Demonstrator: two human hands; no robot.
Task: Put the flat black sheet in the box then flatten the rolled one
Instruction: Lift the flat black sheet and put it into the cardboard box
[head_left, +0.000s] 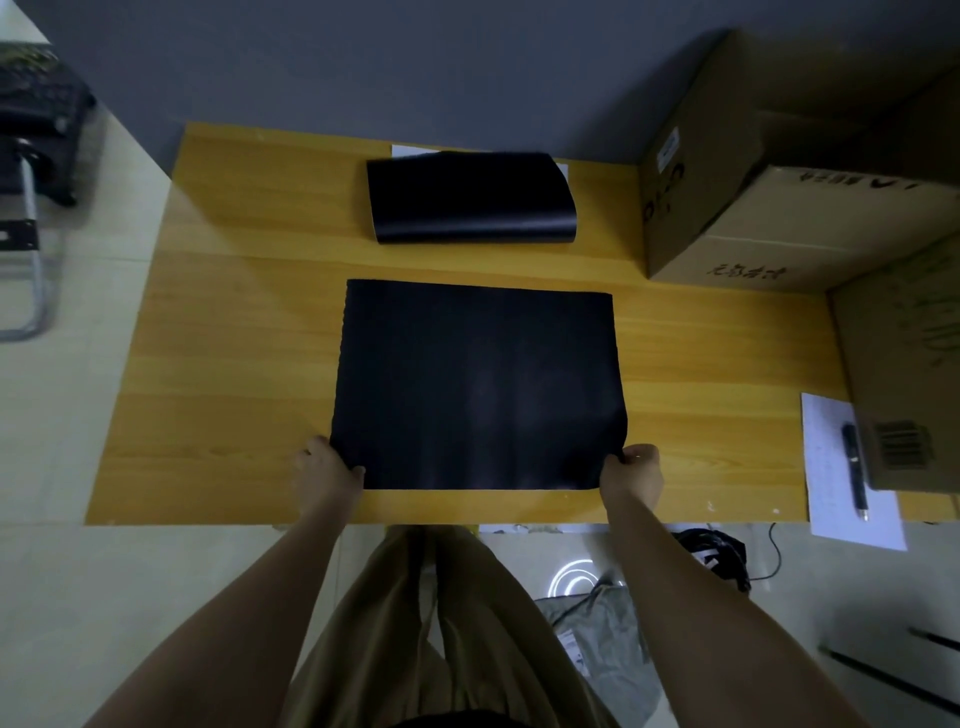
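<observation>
Flat black sheet (478, 384) spread on the wooden counter (218, 364), roughly central, near edge just short of the counter's front rim. Left hand (327, 467) pinching the sheet's near-left corner, thumb on top, fingers tucked under the edge. Right hand (631, 470) clamped on the near-right corner likewise, that corner curled up slightly off the wood (rest of the sheet lying flat). Both forearms reaching straight out from below, one to each side of the sheet, hands well apart with the whole near edge between them.

Beyond the flat sheet, toward the grey wall: rolled black sheet (470, 200), loosely curled, not a tight tube, its glossy curve facing the flat sheet, a strip of bare counter between the two. Resting partly on a white paper (561, 169) peeking out behind it.

Right of the flat sheet and further back: a stack of cardboard boxes (779, 182), closed as far as visible, standing on the counter's far-right corner. Nearer, still right of the flat sheet: another cardboard box (904, 374), only its side wall in view, top cut off by the frame, open or shut impossible to tell. Just beside that box's base: a white printed sheet (836, 467) overhanging the counter's front edge, with a black pen (854, 470) lying on it.
</observation>
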